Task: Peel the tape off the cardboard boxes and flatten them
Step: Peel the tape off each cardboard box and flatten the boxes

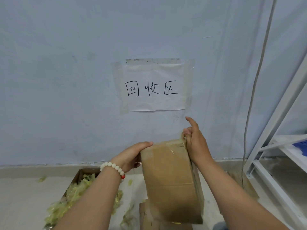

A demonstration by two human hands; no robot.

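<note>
A brown cardboard box [171, 180] is held upright in front of me, its top end wrapped in clear tape [172, 147]. My left hand [132, 156], with a white bead bracelet at the wrist, grips the box's upper left edge, thumb lying over the top. My right hand [196, 143] is at the upper right corner and pinches a strip of tape there, the index finger sticking out toward the wall.
An open box [78, 175] on the floor at lower left is full of crumpled yellowish peeled tape [74, 195]. Flat cardboard [149, 218] lies under the held box. A white metal shelf [279, 163] and a hanging cable [255, 80] stand at right. A paper sign [156, 87] is taped to the wall.
</note>
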